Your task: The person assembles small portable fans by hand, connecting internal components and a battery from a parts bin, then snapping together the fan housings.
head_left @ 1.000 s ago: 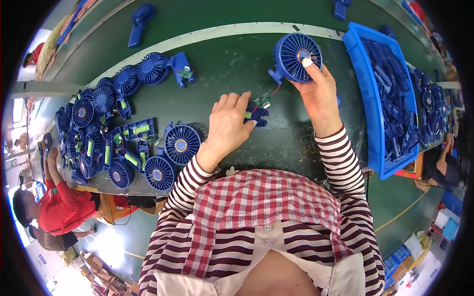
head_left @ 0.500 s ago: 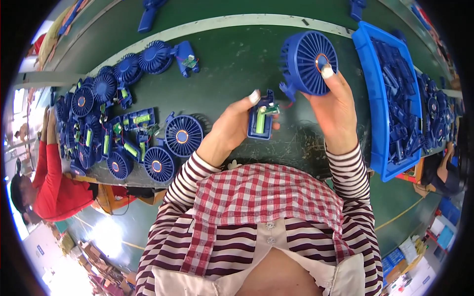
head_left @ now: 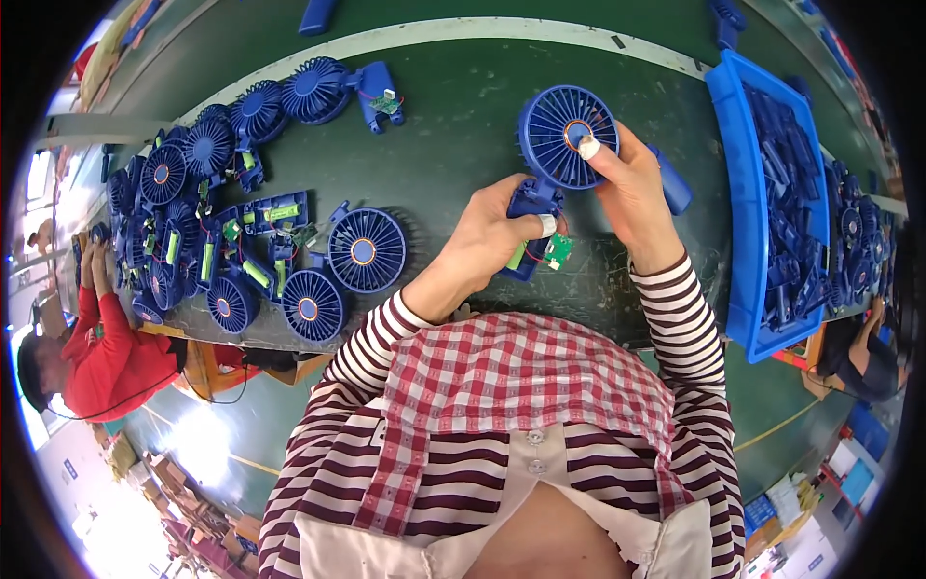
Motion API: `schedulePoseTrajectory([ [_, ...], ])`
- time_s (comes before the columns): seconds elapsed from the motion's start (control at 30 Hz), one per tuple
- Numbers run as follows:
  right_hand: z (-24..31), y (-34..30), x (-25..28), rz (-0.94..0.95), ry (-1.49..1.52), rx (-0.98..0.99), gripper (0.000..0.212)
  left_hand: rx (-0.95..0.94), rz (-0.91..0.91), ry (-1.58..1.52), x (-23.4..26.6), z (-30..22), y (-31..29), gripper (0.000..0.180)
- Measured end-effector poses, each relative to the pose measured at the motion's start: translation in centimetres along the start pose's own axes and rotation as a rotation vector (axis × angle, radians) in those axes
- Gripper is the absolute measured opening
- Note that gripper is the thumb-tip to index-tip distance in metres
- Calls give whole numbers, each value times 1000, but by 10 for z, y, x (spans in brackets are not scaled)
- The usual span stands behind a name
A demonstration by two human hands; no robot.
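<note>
One blue bin (head_left: pixel 725 193) stands right of roughly a dozen blue fans (head_left: pixel 241 222) lying on the green table (head_left: pixel 463 125). One fan (head_left: pixel 567 135) is pinched above it by the right hand (head_left: pixel 632 193); the left hand (head_left: pixel 492 236) clasps its open handle (head_left: pixel 531 232).

Bright, even overhead light, soft shadows, glare lower left, strong fisheye bending at edges.

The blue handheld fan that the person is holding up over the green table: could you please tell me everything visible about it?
The blue plastic handheld fan has a round slatted grille with an orange-ringed hub. Its handle half is open, showing a green battery and a small green circuit board with thin wires. The right hand grips the head, a taped fingertip on the hub; the left hand holds the handle. It is lifted above the green table.
</note>
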State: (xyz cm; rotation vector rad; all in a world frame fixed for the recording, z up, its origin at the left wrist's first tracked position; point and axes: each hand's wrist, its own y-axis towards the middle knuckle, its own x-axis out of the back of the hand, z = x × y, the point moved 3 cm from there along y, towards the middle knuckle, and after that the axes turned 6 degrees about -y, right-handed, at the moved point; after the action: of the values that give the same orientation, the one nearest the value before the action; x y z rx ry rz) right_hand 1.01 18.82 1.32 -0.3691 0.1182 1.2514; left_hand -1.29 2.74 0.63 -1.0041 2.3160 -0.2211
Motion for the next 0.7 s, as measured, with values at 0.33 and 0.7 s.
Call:
schedulePoseTrajectory([
  [0.33, -9, 14, 2, 75, -55, -13, 43, -168, -130, 298, 5, 3, 10, 26],
  [0.7, -7, -43, -27, 44, -1058, 999, 27, -42, -319, -232, 23, 4, 17, 25],
])
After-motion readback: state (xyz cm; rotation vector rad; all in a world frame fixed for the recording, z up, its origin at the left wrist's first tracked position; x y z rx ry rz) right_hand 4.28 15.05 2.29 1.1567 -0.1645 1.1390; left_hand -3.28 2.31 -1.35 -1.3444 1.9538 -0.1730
